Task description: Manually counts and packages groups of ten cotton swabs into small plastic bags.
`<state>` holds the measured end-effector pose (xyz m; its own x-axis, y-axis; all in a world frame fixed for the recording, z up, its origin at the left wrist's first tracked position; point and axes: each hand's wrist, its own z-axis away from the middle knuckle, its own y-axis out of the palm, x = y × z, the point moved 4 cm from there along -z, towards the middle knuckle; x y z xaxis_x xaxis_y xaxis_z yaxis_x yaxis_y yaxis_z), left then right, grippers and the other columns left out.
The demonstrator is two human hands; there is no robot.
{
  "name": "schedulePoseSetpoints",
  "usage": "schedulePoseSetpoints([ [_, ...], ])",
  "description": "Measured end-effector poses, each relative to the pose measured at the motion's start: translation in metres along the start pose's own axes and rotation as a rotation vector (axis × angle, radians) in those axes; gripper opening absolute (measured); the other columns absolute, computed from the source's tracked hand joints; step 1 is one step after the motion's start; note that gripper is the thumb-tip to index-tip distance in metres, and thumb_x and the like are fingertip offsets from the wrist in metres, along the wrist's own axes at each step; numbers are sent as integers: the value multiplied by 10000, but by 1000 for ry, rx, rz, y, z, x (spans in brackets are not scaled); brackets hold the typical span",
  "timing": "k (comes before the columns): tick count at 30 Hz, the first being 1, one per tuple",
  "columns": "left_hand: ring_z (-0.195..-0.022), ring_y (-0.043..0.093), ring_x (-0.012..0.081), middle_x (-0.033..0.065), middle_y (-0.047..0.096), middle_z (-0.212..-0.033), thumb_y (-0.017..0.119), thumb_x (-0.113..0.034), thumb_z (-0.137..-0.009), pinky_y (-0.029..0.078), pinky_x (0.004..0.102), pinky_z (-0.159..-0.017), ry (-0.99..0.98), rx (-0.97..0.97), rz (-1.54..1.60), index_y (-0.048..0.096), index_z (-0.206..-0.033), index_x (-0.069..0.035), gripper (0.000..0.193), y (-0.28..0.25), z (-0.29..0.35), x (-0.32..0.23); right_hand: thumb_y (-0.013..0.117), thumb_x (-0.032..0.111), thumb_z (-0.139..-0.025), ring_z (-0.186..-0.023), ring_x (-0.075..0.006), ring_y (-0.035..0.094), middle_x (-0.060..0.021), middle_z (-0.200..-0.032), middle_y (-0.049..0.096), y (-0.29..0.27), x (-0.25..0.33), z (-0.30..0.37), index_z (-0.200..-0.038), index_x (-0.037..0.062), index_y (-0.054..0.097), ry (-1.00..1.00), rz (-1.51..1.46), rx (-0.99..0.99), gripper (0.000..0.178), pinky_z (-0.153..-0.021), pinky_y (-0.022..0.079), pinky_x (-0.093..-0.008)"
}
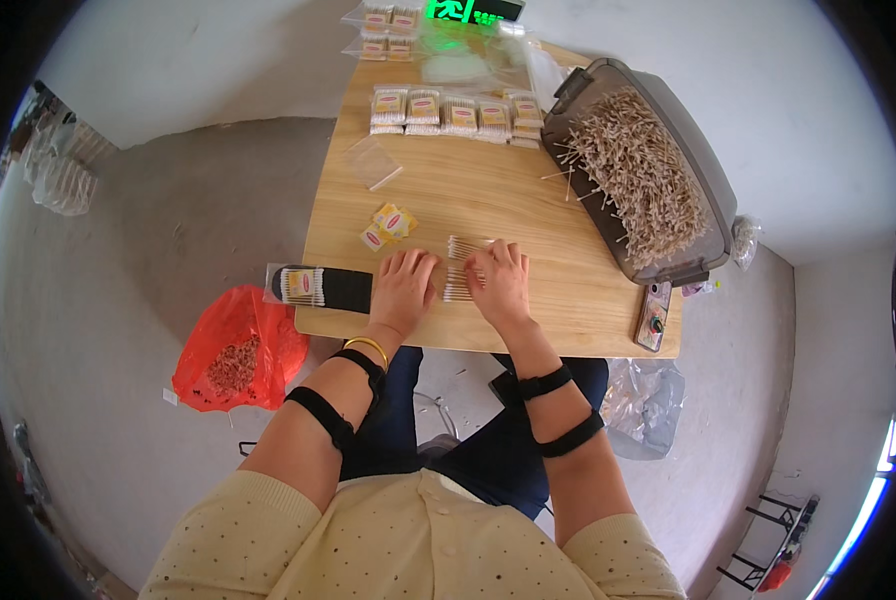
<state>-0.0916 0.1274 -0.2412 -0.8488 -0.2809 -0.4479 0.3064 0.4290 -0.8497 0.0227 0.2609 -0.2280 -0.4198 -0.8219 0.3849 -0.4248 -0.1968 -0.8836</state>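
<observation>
Your hands are apart from each other at the near side of the table (528, 338): the left hand (405, 290) rests with bent fingers just left of the loose cotton swabs (456, 286), and the right hand (503, 285) has its fingertips over their right part; you cannot tell from here whether either one pinches anything. The swabs lie between your hands in two small clusters, sticks running left to right. Each should feel almost weightless, with a thin, stiff stick that may roll or snap if bent and soft tips that may fray, so you would do best to gather a cluster lightly by the middle of the sticks and even up the ends without crushing the cotton. Among the containers, nearest you is a clear floor bag (658, 420) with crumpled plastic in it, by the table's right side; at its left, a red bag (203, 345) on the floor holds a heap of swabs. Left of your left hand, a clear sleeve (271, 284) around the end of a black strip (349, 290) shows swabs and a yellow-and-white card. Farther right, a grey tub (716, 190) carries a jumbled pile of swabs, a few poking past its left rim. Beyond your hands lies a flat clear pouch (375, 163) with nothing visible inside, and behind it a row of packets (459, 114), filled with swabs and cards.
</observation>
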Motion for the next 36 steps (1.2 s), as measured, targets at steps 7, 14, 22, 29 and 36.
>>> schedulePoseSetpoints([
  [7,-1133,556,302,71,578,-1138,703,-86,-780,436,446,-984,19,-30,33,605,-1178,-137,414,0,0,-1,729,110,-820,-1054,-309,543,-76,-1039,577,-3,-3,-7,-917,149,698,31,-11,-24,109,-925,428,-458],
  [14,-1121,561,294,71,581,-1134,704,-87,-777,443,442,-976,24,-41,16,608,-1176,-138,413,0,0,0,713,65,-800,-1035,-298,545,-59,-1023,564,-3,0,-8,-938,161,702,2,5,0,169,-902,428,-449],
  [22,-1107,563,291,68,578,-1123,706,-85,-770,446,440,-976,38,-62,16,609,-1167,-141,412,1,0,0,677,34,-784,-1028,-301,547,-63,-1008,562,-2,-5,-12,-927,164,697,13,10,-52,194,-897,430,-450],
  [29,-1106,564,292,65,580,-1127,706,-86,-767,444,440,-980,27,-55,27,608,-1166,-141,414,0,-1,-2,663,20,-785,-1050,-301,552,-65,-1023,573,1,-9,-10,-903,160,714,22,15,12,190,-918,432,-454],
  [36,-1122,563,267,49,583,-1133,720,-81,-772,431,431,-1009,8,-23,25,627,-1180,-150,424,-2,-1,-4,674,42,-815,-1091,-309,543,-72,-1082,588,-1,-10,-3,-920,148,713,29,-39,45,154,-952,427,-452],
])
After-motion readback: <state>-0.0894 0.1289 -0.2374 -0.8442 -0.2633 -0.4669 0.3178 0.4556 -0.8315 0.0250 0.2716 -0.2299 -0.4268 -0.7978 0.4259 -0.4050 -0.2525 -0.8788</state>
